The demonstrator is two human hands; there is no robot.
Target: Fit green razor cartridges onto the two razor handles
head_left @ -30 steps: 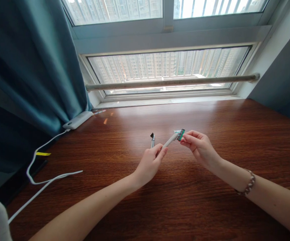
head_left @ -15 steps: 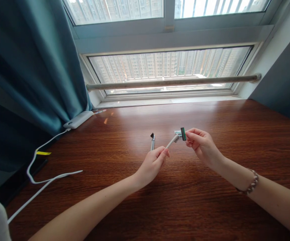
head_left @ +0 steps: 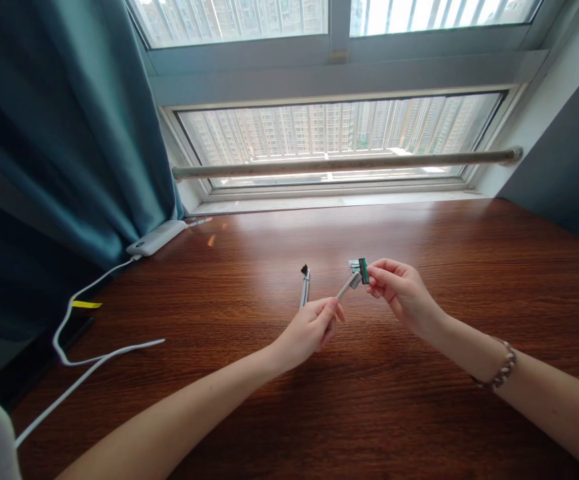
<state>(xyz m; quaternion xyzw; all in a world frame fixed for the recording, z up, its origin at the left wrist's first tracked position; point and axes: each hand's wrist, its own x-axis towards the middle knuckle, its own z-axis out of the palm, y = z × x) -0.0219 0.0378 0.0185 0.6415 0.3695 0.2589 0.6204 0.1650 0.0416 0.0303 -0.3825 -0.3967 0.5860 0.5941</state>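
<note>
"What lies under our grips?"

"A brown wooden counter (head_left: 249, 250), reaching beyond both and to either side."

"How do we hold our left grip (head_left: 312, 329) and right grip (head_left: 402, 291)?"

"Both narrowed, each holding something. Just beyond the left, we see a silvery handle (head_left: 305, 290), its near end hidden."

"And in the left?"

"A slim pale brush (head_left: 344, 288), bristles (head_left: 355, 281) toward the right."

"In the right?"

"A black-and-green razor head (head_left: 363, 271), just beside the bristles; whether they touch, we cannot tell."
</note>
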